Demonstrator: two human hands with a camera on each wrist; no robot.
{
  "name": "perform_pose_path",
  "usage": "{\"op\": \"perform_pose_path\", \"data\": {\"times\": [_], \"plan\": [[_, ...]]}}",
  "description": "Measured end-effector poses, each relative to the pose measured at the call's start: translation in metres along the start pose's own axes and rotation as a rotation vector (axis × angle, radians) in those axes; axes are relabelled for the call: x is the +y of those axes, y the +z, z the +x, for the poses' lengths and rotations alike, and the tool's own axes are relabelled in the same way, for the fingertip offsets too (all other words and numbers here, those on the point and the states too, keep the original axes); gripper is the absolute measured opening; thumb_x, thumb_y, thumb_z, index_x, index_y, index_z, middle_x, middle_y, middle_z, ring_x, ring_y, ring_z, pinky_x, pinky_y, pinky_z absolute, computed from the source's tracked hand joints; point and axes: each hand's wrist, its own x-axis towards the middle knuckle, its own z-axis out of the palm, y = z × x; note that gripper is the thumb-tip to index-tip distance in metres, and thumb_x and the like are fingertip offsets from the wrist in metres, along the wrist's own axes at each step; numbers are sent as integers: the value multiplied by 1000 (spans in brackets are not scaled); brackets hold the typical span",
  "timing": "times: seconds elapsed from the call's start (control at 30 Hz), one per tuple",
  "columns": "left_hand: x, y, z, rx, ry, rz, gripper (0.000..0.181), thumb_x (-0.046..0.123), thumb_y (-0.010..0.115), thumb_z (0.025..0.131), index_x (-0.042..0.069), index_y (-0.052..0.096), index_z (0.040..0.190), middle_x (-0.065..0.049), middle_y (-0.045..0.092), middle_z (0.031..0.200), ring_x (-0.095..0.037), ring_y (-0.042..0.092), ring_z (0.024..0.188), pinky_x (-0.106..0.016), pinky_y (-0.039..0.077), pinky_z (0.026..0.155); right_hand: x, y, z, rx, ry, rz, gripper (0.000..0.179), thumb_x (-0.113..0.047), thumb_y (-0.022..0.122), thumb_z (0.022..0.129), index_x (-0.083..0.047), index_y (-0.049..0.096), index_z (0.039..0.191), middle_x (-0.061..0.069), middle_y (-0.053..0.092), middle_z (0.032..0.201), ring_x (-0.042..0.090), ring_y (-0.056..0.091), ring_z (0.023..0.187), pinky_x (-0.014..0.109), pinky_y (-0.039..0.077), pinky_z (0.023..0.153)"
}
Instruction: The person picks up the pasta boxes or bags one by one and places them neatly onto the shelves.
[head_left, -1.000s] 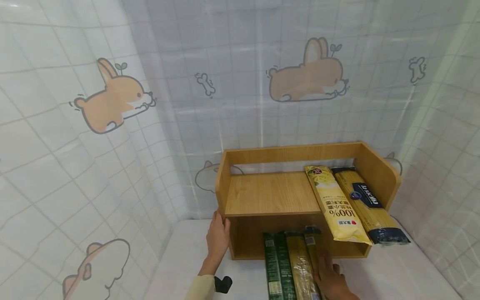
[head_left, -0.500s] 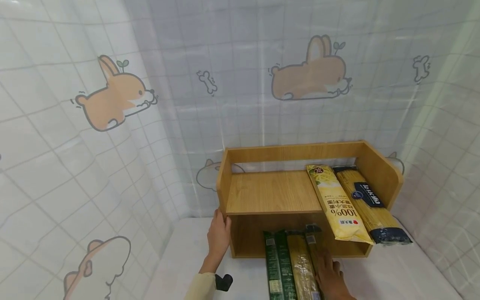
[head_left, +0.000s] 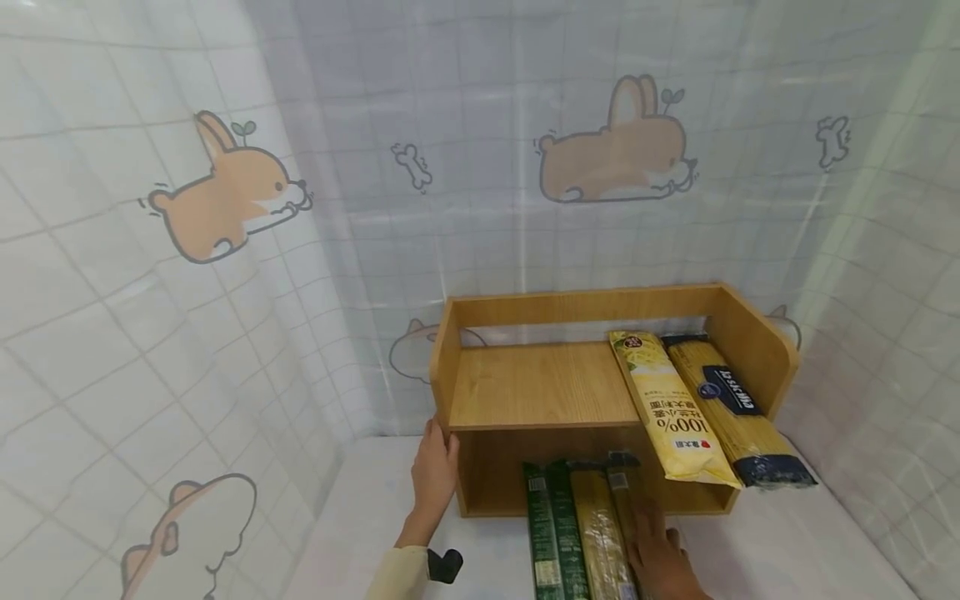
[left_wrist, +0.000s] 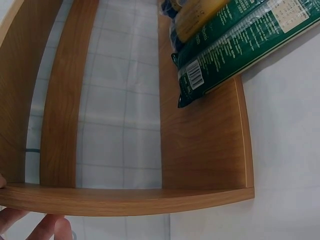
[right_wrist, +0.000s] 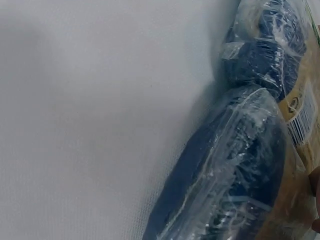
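My left hand grips the left side panel of a two-level wooden shelf; in the left wrist view its fingertips show against the panel's outer face. My right hand holds the rightmost spaghetti pack of a row standing partly inside the lower compartment. That pack leans slightly left at its top, beside another yellow spaghetti pack. Left of these are two green pasta packs. In the right wrist view, the packs' dark blue wrapped ends lie on the white surface, fingers just showing at the right edge.
On the upper level, a yellow pasta pack and a spaghetti pack with dark blue ends lie side by side, both jutting past the front edge. A white curtain with cartoon dogs surrounds the white tabletop.
The head view shifts slightly. Both hands, the shelf and the packs keep practically the same places.
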Motion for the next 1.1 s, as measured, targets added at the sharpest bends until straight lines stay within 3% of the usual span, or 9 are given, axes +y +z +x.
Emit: {"op": "perform_pose_path", "data": {"times": [0.13, 0.23, 0.37, 0.53, 0.83, 0.97, 1.1], "plan": [[-1, 0, -2, -18, -21, -7, 40, 13, 56, 100, -7, 55, 135, -24, 67, 120, -40, 72, 97, -53, 58, 68, -1, 2, -3, 61, -57, 16, 55, -9, 65, 95, 3, 42, 144, 37, 30, 147, 41, 52, 84, 47, 45, 57], [-2, 0, -2, -18, -30, -4, 39, 12, 56, 100, -6, 56, 134, -22, 68, 115, -36, 71, 91, -50, 57, 65, -1, 4, -5, 92, -84, 37, 53, -3, 68, 92, 0, 46, 140, 34, 31, 145, 38, 51, 83, 42, 43, 56], [-2, 1, -2, -15, -19, -12, 35, 12, 56, 100, -4, 57, 132, -18, 67, 106, -31, 68, 82, -46, 54, 61, 1, 7, -6, 100, -97, 87, 65, 8, 71, 86, -8, 44, 143, 30, 27, 146, 42, 52, 91, 45, 45, 59], [-2, 0, -3, -7, -13, -18, 36, 12, 56, 101, -5, 56, 133, -20, 67, 110, -36, 70, 88, -49, 55, 64, 2, 10, -5, 146, -153, 103, 79, 19, 71, 77, -10, 43, 144, 28, 26, 144, 46, 52, 94, 49, 48, 63], [-2, 1, -3, -2, 1, -13, 34, 10, 57, 100, -5, 57, 131, -19, 67, 107, -37, 70, 87, -50, 56, 64, 4, 16, -7, 266, -217, 27, 82, 21, 72, 73, -12, 44, 142, 33, 35, 140, 47, 57, 86, 48, 48, 59], [-1, 1, -3, 3, 8, -13, 35, 11, 57, 100, -6, 57, 130, -21, 67, 108, -40, 70, 88, -52, 56, 65, 2, 15, -8, 277, -214, -2, 85, 20, 73, 73, -14, 43, 145, 35, 37, 142, 51, 59, 90, 52, 50, 61], [1, 0, -3, 8, 0, -22, 34, 10, 57, 100, -7, 58, 129, -21, 67, 107, -39, 71, 88, -52, 56, 64, -4, 10, -9, 241, -221, 15, 80, 18, 66, 80, -15, 41, 148, 38, 36, 146, 60, 57, 103, 60, 52, 68]]}}
